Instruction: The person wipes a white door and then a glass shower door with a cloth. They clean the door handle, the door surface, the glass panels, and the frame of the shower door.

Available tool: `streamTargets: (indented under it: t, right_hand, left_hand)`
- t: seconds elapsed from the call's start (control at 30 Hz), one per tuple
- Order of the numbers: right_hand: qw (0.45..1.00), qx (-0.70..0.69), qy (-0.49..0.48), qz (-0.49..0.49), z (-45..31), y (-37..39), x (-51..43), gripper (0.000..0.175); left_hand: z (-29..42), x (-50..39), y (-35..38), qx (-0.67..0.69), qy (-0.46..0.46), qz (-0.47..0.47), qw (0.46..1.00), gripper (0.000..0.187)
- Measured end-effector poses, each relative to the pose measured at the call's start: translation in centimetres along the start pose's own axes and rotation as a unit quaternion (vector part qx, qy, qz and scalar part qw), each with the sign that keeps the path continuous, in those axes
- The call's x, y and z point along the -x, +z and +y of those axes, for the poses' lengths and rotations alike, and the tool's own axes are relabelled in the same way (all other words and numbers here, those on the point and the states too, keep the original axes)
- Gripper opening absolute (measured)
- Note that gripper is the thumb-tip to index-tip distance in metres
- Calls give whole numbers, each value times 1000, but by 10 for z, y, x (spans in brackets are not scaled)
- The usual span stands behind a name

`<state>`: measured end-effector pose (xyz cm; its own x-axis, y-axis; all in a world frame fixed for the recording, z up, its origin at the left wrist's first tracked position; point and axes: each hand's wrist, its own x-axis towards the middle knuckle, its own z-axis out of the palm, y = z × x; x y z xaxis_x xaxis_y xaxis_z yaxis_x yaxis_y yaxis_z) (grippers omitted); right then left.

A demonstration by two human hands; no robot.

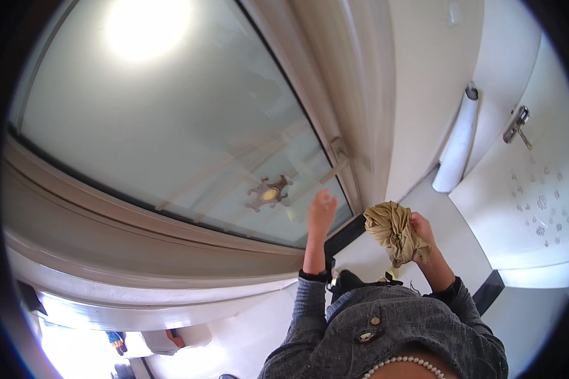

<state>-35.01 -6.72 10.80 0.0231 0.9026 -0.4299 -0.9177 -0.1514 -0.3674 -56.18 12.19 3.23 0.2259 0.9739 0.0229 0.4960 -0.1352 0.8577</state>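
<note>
A crumpled olive-tan cloth (394,232) is bunched up in my right hand (423,231), whose fingers grip its right side. Raised in front of the frosted glass pane (170,142), my left hand (322,213) holds nothing, with its fingers apart and slightly bent. Just above that hand is the handle (334,171) on the window or door frame. Whether the hand touches the glass cannot be told. An ornate dark piece with a yellow centre (269,194) shows on or through the glass, left of my left hand.
At the right, a white door bears a metal lever handle (519,128) and small printed motifs. A white roll (457,139) leans in the corner beside it. Dark strips edge the pale floor. Bright light and hanging or lying cloth items (159,342) are at the lower left.
</note>
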Motion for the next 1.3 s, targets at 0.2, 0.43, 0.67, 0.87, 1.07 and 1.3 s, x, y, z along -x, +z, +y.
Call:
streamTargets:
  t: [0.2, 0.43, 0.67, 0.87, 1.07, 1.3]
  right_hand:
    - [990, 87, 39, -101, 22, 67, -50, 49]
    - [913, 261, -226, -218, 47, 226, -95, 33]
    - [322, 431, -825, -175, 91, 385, -120, 30]
    - [44, 409, -859, -306, 131, 456, -152, 26]
    - [-12, 412, -865, -285, 84, 493, -143, 27]
    - [190, 279, -941, 20, -37, 617, -102, 30]
  left_hand:
    - [33, 6, -66, 189, -3, -55, 981, 38]
    - [105, 13, -204, 208, 146, 41, 966, 39]
    - [152, 27, -306, 165, 282, 275, 904, 40]
    - [160, 40, -342, 168, 262, 369, 876, 44]
    - [173, 30, -350, 129, 279, 383, 871, 44]
    - [191, 17, -357, 159, 269, 395, 864, 43]
